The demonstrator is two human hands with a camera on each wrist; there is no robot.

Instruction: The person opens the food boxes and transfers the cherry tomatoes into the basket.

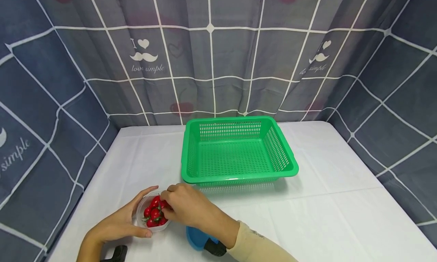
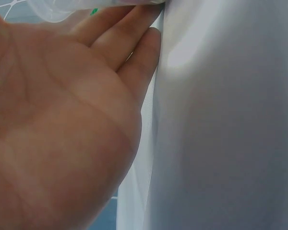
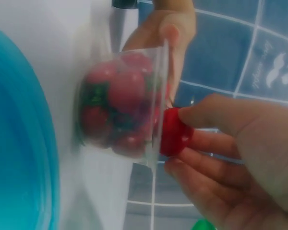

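A small clear plastic cup (image 1: 140,212) of red cherry tomatoes (image 1: 155,214) with green stems stands on the white table at the front left. My left hand (image 1: 117,222) holds it from the left, thumb on the near side and fingers along the far side. In the left wrist view the palm (image 2: 67,124) shows, with fingertips by the cup's base. My right hand (image 1: 187,203) reaches over the cup's right rim. The right wrist view shows its thumb and fingers pinching one cherry tomato (image 3: 174,132) at the cup's mouth.
A green perforated basket (image 1: 239,177) sits at the back middle of the table. Below my right forearm is a blue bowl (image 1: 194,239), partly hidden by the arm. Dark checked curtains (image 1: 235,53) hang behind and on both sides.
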